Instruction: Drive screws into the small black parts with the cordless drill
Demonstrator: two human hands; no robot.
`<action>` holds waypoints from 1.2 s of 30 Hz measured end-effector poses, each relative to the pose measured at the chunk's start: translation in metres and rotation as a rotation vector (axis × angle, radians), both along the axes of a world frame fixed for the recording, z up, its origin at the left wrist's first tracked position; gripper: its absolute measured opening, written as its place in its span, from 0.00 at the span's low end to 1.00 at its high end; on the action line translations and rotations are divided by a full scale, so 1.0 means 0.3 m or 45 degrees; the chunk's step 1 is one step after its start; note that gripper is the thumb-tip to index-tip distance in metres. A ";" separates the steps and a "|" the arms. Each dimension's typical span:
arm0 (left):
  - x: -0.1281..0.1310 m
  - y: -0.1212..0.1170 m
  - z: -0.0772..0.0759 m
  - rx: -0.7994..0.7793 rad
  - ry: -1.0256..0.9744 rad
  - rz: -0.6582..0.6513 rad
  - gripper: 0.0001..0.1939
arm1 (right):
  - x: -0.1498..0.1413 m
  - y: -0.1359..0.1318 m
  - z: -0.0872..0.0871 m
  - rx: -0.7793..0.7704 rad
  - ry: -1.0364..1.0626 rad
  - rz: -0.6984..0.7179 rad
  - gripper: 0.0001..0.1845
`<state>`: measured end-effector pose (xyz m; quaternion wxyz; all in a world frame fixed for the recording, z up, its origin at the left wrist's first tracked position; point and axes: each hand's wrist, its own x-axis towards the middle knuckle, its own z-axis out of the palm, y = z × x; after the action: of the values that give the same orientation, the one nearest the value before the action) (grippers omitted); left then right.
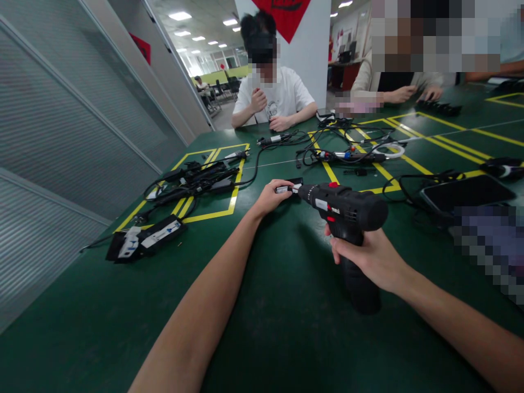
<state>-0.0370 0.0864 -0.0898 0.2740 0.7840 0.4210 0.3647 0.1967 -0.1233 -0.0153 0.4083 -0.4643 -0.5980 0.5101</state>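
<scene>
My right hand is wrapped around the handle of a black cordless drill with red switches. The drill points left, and its chuck is close to my left hand. My left hand is closed on a small black device with a white label, resting at the table's middle. The drill's tip reaches the right end of this device; whether a bit touches it I cannot make out. Part of the device is hidden behind my fingers.
Black cables and adapters lie left inside yellow tape. Nearer are black pieces with white labels. More cables and a soldering-iron-like tool lie ahead. A phone is at right. Two people sit across the green table.
</scene>
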 end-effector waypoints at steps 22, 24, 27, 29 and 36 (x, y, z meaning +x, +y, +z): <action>0.000 0.002 0.000 0.018 0.009 -0.014 0.15 | 0.002 -0.002 0.005 0.025 -0.051 0.004 0.05; 0.000 0.002 0.000 0.022 0.013 -0.010 0.15 | 0.000 -0.002 0.006 0.026 -0.053 -0.004 0.05; -0.002 0.004 -0.003 0.023 0.019 -0.012 0.15 | -0.004 -0.001 0.007 0.012 -0.060 -0.015 0.04; -0.003 0.006 -0.005 0.025 0.014 -0.022 0.15 | -0.005 -0.002 0.009 0.010 -0.068 -0.014 0.04; -0.002 0.004 -0.003 0.009 0.019 -0.008 0.15 | -0.003 -0.003 0.012 -0.003 -0.057 -0.016 0.04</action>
<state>-0.0376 0.0877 -0.0908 0.2694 0.7890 0.4191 0.3594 0.1959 -0.1243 -0.0116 0.3973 -0.4799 -0.6034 0.4978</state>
